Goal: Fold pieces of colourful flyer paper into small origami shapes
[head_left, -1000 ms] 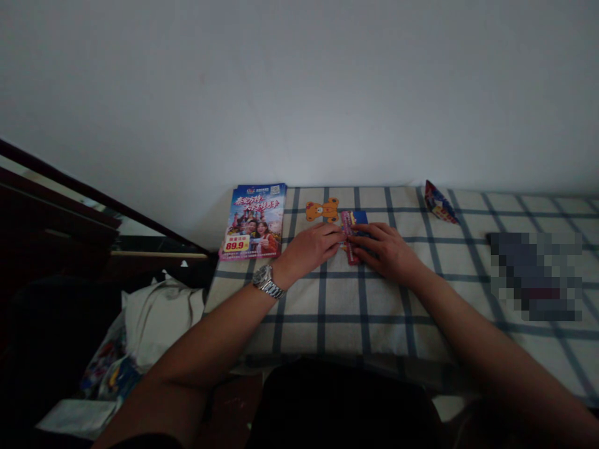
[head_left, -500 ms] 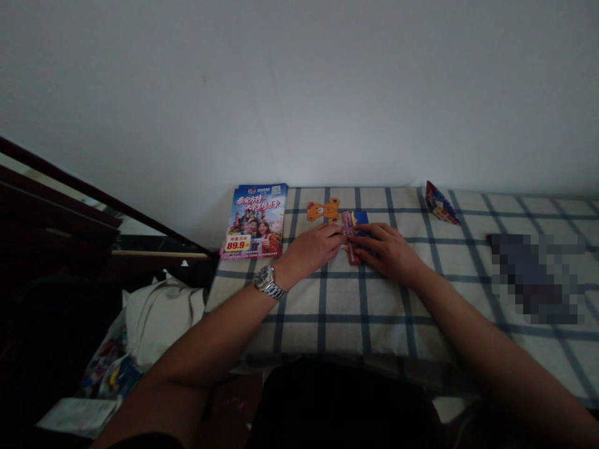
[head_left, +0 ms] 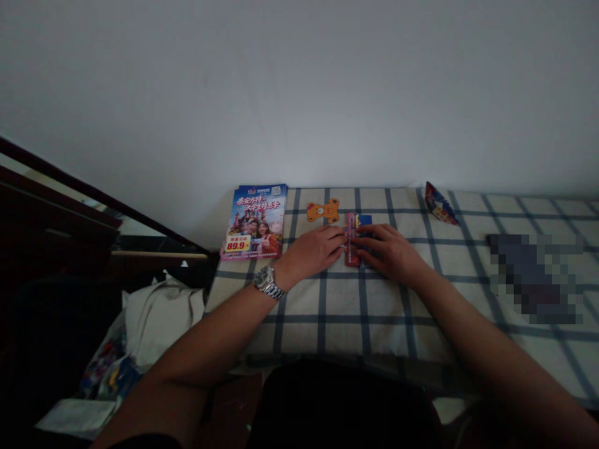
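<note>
A small folded flyer, pink along its strip and blue on the right, lies on the checked bed sheet. My left hand, with a steel watch at its wrist, has its fingers closed on the flyer's left edge. From the other side my right hand grips the flyer's right part, thumb and fingers covering some of it. Just beyond my left hand is an orange bear picture on the sheet.
A stack of printed flyers lies at the bed's left end. A folded paper piece stands near the wall. Farther right is a blurred-out dark object. A white bag sits low at left, below a dark rail.
The folded flyer has shifted very slightly to the right between my hands. Both hands stay on it in nearly the same pose.
</note>
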A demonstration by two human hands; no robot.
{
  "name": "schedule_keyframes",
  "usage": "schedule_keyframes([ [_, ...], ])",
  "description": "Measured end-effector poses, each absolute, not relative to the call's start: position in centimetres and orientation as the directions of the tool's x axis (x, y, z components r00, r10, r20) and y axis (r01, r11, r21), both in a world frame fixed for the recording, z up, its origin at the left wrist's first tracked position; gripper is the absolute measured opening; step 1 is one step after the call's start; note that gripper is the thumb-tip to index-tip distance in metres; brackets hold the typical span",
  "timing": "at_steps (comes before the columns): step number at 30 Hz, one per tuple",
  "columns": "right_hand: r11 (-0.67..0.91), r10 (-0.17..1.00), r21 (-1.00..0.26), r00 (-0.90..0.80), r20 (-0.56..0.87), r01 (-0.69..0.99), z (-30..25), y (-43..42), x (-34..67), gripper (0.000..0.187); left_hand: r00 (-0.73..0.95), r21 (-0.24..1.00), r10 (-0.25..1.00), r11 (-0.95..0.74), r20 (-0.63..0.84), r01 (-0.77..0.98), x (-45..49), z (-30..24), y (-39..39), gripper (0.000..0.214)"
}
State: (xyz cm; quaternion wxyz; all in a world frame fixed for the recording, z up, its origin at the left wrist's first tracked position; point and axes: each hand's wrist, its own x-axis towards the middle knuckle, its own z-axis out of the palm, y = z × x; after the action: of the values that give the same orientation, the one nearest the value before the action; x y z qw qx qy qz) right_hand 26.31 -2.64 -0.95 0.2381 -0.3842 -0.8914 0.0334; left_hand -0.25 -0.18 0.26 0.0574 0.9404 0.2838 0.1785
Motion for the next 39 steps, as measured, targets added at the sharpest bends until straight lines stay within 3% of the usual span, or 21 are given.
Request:
schedule_keyframes([
  [15, 0.693, 0.717, -0.322, -0.568, 0.404, 0.645, -1.0, -2.5, 26.5, 0.031, 0.766, 0.130, 0.584, -0.810, 0.269, 0.571, 0.4, 0.9, -1.2, 0.027],
  [22, 0.636, 0.766, -0.397, -0.475, 0.434, 0.662, -1.3, -2.3, 26.9, 0.025, 0.758, 0.103, 0.593, -0.801, 0.271, 0.590, 0.7, 0.9, -1.6, 0.030],
  [39, 0.649, 0.752, -0.376, -0.485, 0.446, 0.661, -1.3, -2.2, 26.7, 0.024, 0.782, 0.062, 0.563, -0.820, 0.267, 0.569, 1.1, 0.9, -1.6, 0.030],
])
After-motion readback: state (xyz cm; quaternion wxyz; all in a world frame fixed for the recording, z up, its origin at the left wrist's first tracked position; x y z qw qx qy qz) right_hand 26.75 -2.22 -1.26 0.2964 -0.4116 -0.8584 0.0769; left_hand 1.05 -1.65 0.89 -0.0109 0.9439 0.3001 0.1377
